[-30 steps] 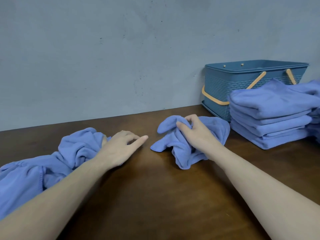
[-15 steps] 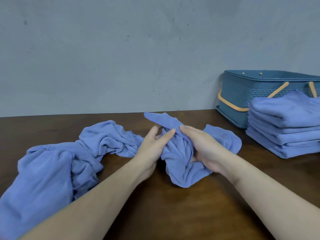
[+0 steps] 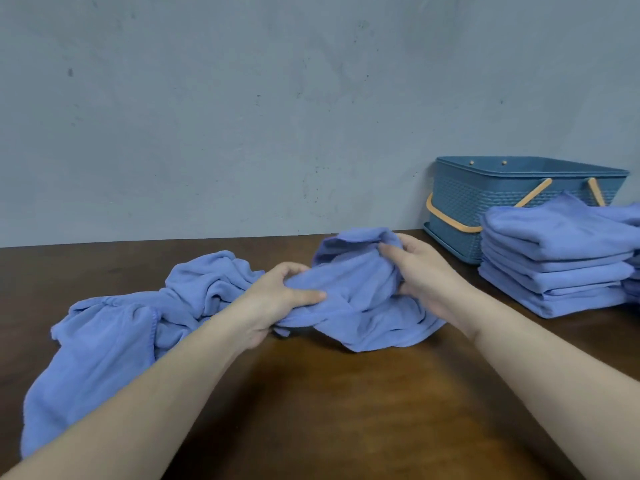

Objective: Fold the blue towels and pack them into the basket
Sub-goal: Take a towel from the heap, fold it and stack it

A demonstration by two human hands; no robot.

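Towel number whatever is bunched up between both hands, sitting on the tabletop a bit left of the basket; left hand has its fingers curled round one crumpled end, thumb lying across the top, and right hand grips the other end, the one nearer the basket; my guess is they're hunting for an edge or corner so the thing can be shaken flat before folding, since it's a total wad right now.

Folded stack sits right in front of the basket, basically touching it; looks like they're parking finished ones there so the whole lot can go in together later; can't see inside the basket from this angle, so no idea if anything's packed.

Unfolded pile is well left of the basket, sprawled toward the tabletop's near-left edge, and it touches or nearly touches the towel being worked; makes sense as a feed pile, grab from the far side, fold in the middle, stack by the basket; so folding is partway done, packing apparently not started.
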